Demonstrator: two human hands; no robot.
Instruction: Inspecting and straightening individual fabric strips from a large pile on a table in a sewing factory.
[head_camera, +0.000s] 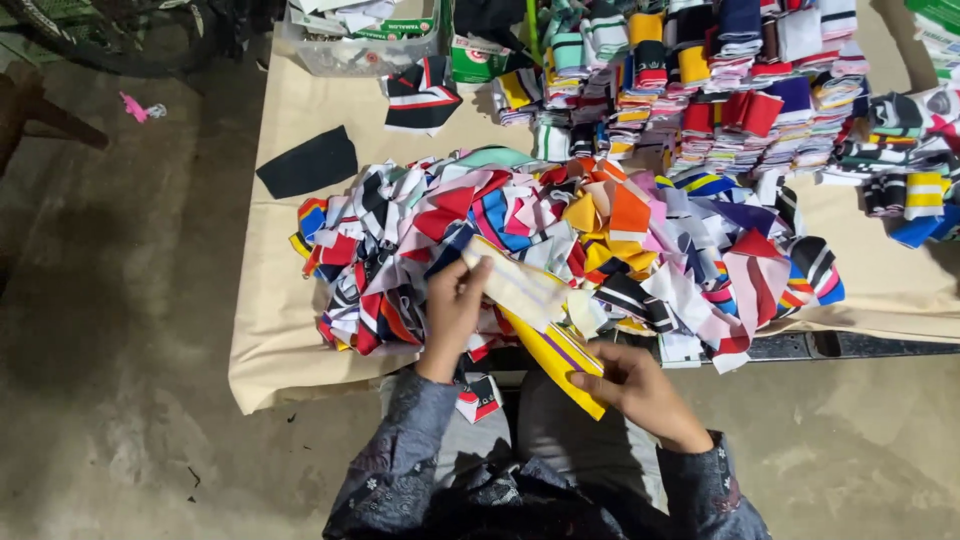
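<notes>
A: Hands first. What's the left hand (452, 300) doing?

B: Gripping the upper end of a yellow strip (535, 325). Fingers (470, 283) are curling shut on it, thumb side facing the pile (560, 245).

A: Right hand (632, 385)?

B: Pinching the lower end of the same strip, fingers (590, 378) clamping on the yellow edge with the purple line. So both hands are holding one strip, and it's running diagonally from upper left to lower right.

A: Where's the strip sitting?

B: Hanging in the air over the near edge of the table (300, 330), just in front of the pile, above the person's lap. Its upper part is showing a pale, cream-looking face, the lower part is showing bright yellow.

A: The pile?

B: Loose knit strips, mixed colours: red, white, blue, orange, pink, black stripes. It's lying across the middle of the table on a tan cover.

A: Anything behind it?

B: Stacks (720, 90) of folded strips are filling the far right of the table, neater than the pile. A black piece (308, 163) is lying flat by itself at the left, apart from the pile. A clear bin (360, 45) is sitting at the far edge, with a green box (478, 60) just beside it.

A: Sleeves?

B: Dark patterned, both arms. Floor (110, 330) is bare concrete, a small pink thing (135, 106) is lying on it far left; can't tell what it is.
</notes>
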